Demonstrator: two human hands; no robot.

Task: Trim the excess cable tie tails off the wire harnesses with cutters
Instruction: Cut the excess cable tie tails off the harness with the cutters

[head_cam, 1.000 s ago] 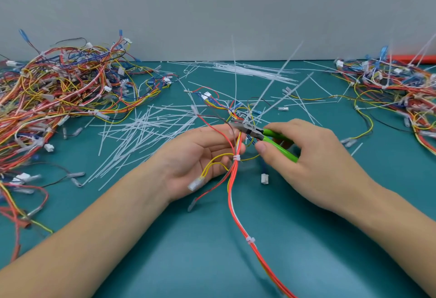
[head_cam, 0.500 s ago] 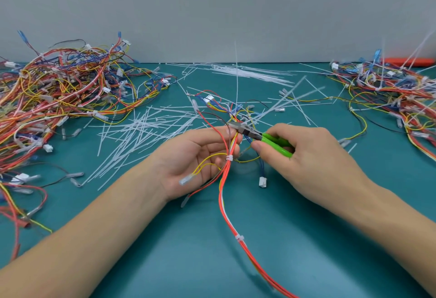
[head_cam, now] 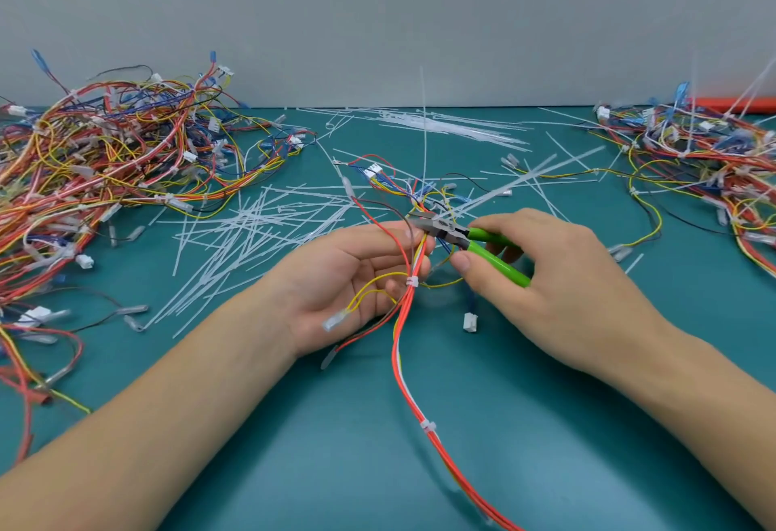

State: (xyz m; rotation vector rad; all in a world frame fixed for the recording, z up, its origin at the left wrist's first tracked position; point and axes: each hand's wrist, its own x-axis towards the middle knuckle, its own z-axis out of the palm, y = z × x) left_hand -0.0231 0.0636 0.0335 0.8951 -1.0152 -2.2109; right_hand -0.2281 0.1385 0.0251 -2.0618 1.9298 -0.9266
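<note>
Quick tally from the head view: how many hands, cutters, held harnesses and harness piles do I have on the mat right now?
Hands: 2, the left hand and the right hand
Green-handled cutters: 1, in the right hand
Harness in hand: 1, held by the left hand
Harness piles: 2, the left pile and the right pile
Total: 6
Loose cut tie tails are too many to count.
</note>
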